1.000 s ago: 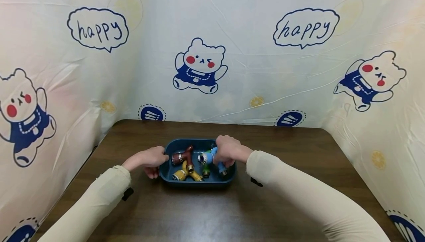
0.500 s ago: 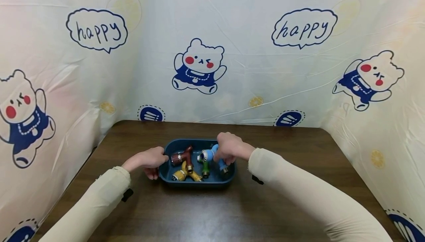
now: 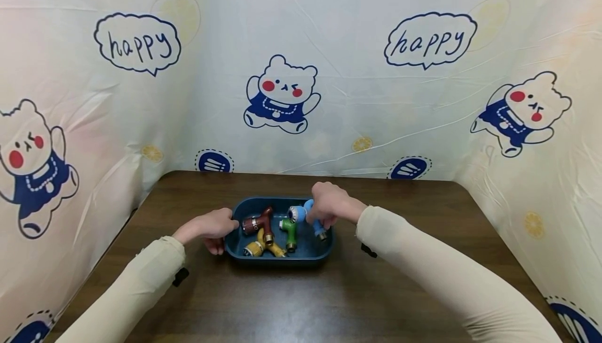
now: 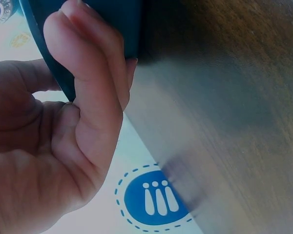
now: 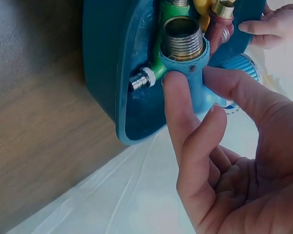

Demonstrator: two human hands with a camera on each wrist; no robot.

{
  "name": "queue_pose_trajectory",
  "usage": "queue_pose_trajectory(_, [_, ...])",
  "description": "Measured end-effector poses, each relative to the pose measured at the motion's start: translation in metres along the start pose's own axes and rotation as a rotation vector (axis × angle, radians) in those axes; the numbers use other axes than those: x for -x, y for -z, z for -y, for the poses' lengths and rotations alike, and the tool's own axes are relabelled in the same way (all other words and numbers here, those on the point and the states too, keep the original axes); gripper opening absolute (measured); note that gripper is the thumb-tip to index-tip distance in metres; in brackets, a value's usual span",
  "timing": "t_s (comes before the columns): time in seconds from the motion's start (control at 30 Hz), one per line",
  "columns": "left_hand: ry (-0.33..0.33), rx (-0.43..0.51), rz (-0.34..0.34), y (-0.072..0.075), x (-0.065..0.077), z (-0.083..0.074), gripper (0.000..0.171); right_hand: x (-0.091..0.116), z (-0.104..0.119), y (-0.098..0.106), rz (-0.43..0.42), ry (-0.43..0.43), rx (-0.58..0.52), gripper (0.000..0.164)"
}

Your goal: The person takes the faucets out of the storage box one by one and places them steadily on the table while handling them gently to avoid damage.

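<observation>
At the left end of a dark blue plastic basin point(image 3: 277, 260), my left hand point(image 3: 215, 226) grips the wall, the thumb at the rim and the curled fingers point(image 4: 95, 83) outside. My right hand point(image 3: 333, 204) pinches a blue water tap point(image 3: 297, 213) over the basin's right end. Its threaded metal outlet point(image 5: 183, 41) faces the right wrist camera, with thumb and fingers on the blue body. Below it in the basin lies a green tap point(image 3: 291, 234). A brown-red tap point(image 3: 266, 224) rests on the left side, beside or partly over a yellow tap point(image 3: 256, 249).
The basin stands on a brown wooden table point(image 3: 282, 306), towards its far side. A pale printed curtain point(image 3: 352, 87) with bears and "happy" bubbles hangs behind the table and along both sides.
My right hand has drawn the blue tap slightly up and to the right, away from the green tap, which now shows fully. My left hand has stayed on the basin's end.
</observation>
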State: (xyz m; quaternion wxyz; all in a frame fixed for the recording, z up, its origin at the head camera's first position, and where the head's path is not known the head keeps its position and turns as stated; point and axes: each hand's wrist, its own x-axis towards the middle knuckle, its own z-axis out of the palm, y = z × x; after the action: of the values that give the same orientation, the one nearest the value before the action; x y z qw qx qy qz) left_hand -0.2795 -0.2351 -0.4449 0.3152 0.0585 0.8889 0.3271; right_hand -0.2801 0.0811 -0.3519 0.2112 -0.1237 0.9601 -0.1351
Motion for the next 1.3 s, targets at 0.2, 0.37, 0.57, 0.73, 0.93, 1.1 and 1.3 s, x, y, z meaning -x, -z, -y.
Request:
queue_pose_trajectory(0.2, [0.035,0.011,-0.032,-0.002,0.030,-0.033,0.028,0.001,-0.004,0.008,-0.011,-0.023,-0.004,0.027])
queue_pose_trajectory(0.37, [0.002,0.016,0.008,0.001,0.025,-0.027,0.030,0.002,-0.007,0.011,-0.020,-0.026,-0.010,0.031])
queue_pose_trajectory(0.57, [0.038,0.009,-0.034,-0.002,0.033,-0.035,0.026,0.004,-0.010,0.014,-0.023,-0.039,-0.008,0.029])
queue_pose_trajectory(0.73, [0.009,0.003,-0.009,0.001,0.019,-0.023,0.028,0.005,-0.016,0.016,-0.030,-0.046,0.003,0.028])
queue_pose_trajectory(0.93, [0.002,0.001,0.019,0.004,-0.010,0.005,0.032,0.005,-0.024,0.016,-0.039,-0.052,-0.001,0.026])
queue_pose_trajectory(1.1, [0.017,-0.001,-0.012,-0.001,0.014,-0.017,0.027,0.007,-0.028,0.018,-0.036,-0.061,-0.016,0.027])
queue_pose_trajectory(1.3, [-0.006,0.009,0.001,0.000,0.003,-0.003,0.032,0.009,-0.035,0.021,-0.040,-0.062,-0.032,0.028])
